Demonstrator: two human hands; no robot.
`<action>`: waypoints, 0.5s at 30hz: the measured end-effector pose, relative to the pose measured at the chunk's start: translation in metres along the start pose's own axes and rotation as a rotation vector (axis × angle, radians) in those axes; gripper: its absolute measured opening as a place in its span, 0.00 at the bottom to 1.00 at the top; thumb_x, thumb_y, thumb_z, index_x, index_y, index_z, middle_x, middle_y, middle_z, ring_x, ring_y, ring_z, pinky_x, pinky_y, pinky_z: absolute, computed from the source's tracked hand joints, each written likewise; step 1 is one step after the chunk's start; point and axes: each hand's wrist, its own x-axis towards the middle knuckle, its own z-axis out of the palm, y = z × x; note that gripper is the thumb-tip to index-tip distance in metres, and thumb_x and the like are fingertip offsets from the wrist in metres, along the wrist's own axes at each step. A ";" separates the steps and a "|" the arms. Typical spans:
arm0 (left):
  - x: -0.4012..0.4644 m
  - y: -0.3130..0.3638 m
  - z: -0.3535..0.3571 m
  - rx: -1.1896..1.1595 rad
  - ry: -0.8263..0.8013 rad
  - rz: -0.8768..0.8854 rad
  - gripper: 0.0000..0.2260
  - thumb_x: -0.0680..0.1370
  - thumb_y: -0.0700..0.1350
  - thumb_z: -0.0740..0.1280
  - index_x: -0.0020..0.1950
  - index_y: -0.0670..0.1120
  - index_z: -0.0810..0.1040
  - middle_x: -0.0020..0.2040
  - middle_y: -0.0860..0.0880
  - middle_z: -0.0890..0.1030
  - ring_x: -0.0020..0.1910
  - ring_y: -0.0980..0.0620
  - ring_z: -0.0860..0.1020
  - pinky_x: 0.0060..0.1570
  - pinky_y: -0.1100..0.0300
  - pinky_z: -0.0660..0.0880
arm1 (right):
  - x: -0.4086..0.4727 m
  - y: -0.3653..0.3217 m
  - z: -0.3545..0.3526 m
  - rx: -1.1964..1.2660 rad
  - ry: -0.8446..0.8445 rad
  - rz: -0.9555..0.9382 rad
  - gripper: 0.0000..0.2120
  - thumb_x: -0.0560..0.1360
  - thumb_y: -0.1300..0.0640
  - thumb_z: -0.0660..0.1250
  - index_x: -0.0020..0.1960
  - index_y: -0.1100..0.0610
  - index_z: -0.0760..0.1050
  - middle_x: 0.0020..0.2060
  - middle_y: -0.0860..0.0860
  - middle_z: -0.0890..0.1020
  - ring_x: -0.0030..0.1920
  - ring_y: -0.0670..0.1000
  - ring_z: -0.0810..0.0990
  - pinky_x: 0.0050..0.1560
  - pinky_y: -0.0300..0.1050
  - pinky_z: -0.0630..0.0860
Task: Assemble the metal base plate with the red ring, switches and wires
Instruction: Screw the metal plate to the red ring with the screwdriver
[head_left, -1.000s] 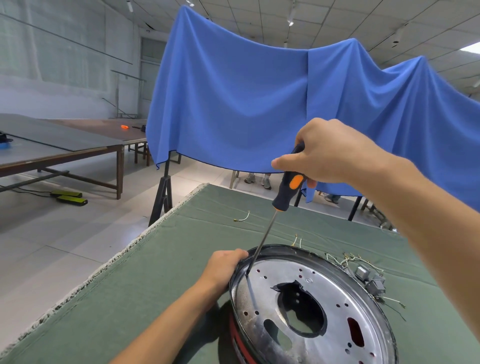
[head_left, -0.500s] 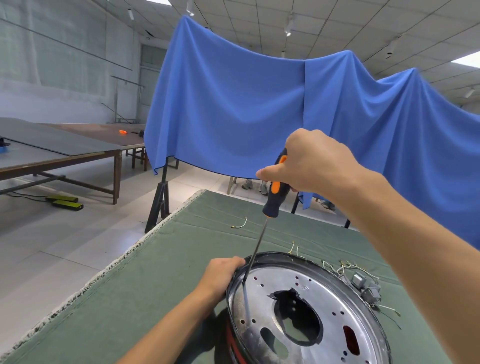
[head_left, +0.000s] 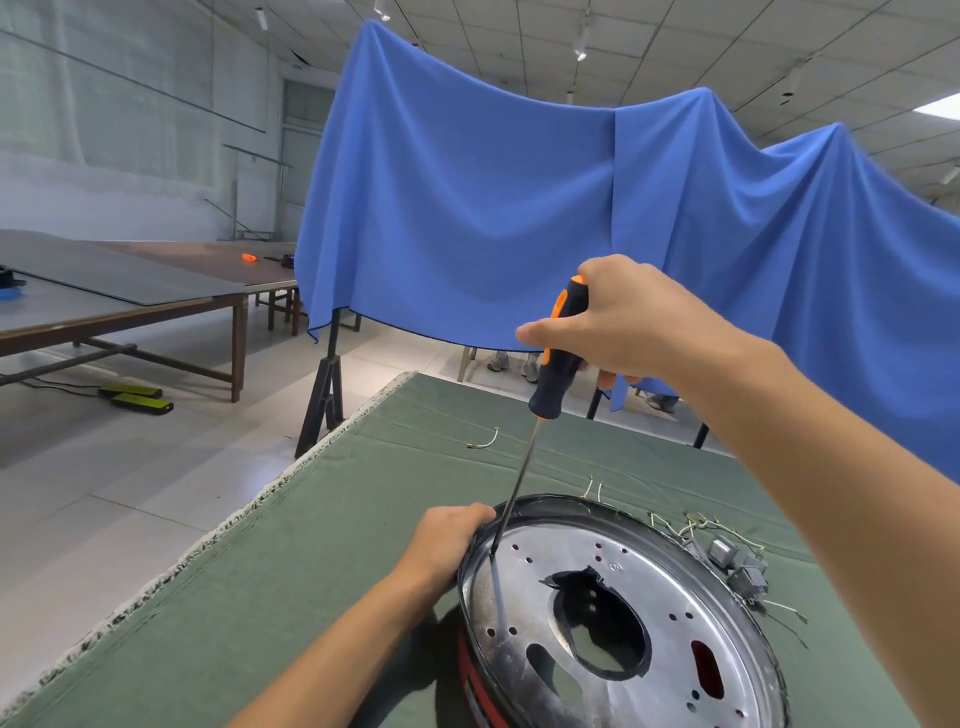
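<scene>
A round metal base plate (head_left: 670, 587) with a large centre hole lies on the green table cover at the bottom right. Under its left edge shows the red ring (head_left: 470, 675). My left hand (head_left: 447, 540) grips the plate's left rim. My right hand (head_left: 618, 322) holds the black and orange handle of a long screwdriver (head_left: 558, 358), whose tip stands on the plate just inside the left rim. Small grey switches (head_left: 737, 566) with thin wires lie in a heap just beyond the plate's right edge.
A loose wire (head_left: 485, 441) lies on the green cover (head_left: 291, 571) farther back; two more wire ends (head_left: 595, 488) show behind the plate. The table's left edge drops to the floor. A blue cloth (head_left: 467, 208) hangs behind. Long tables (head_left: 119, 296) stand at the left.
The screwdriver handle has turned in my right hand and stands more upright. Its tip stays at the same spot on the plate. My left hand keeps its grip on the rim.
</scene>
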 end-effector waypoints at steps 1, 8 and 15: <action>0.000 0.000 -0.001 -0.003 -0.002 0.000 0.07 0.74 0.42 0.65 0.38 0.41 0.74 0.35 0.42 0.73 0.36 0.50 0.69 0.38 0.57 0.65 | 0.000 0.000 -0.002 0.060 -0.040 -0.009 0.12 0.69 0.47 0.71 0.40 0.54 0.72 0.26 0.47 0.82 0.24 0.48 0.80 0.25 0.40 0.75; 0.000 -0.001 -0.001 0.017 0.004 0.004 0.07 0.75 0.42 0.65 0.38 0.42 0.76 0.35 0.42 0.74 0.36 0.51 0.70 0.39 0.58 0.66 | 0.001 0.005 0.012 -0.066 0.227 0.019 0.16 0.70 0.52 0.68 0.30 0.57 0.67 0.24 0.50 0.71 0.24 0.51 0.68 0.24 0.40 0.60; 0.000 0.001 -0.001 0.026 -0.018 0.013 0.06 0.74 0.43 0.65 0.38 0.42 0.76 0.35 0.42 0.75 0.35 0.51 0.70 0.38 0.59 0.66 | -0.003 0.015 0.026 0.096 0.403 0.019 0.12 0.67 0.50 0.67 0.33 0.52 0.66 0.29 0.47 0.73 0.31 0.50 0.71 0.28 0.41 0.61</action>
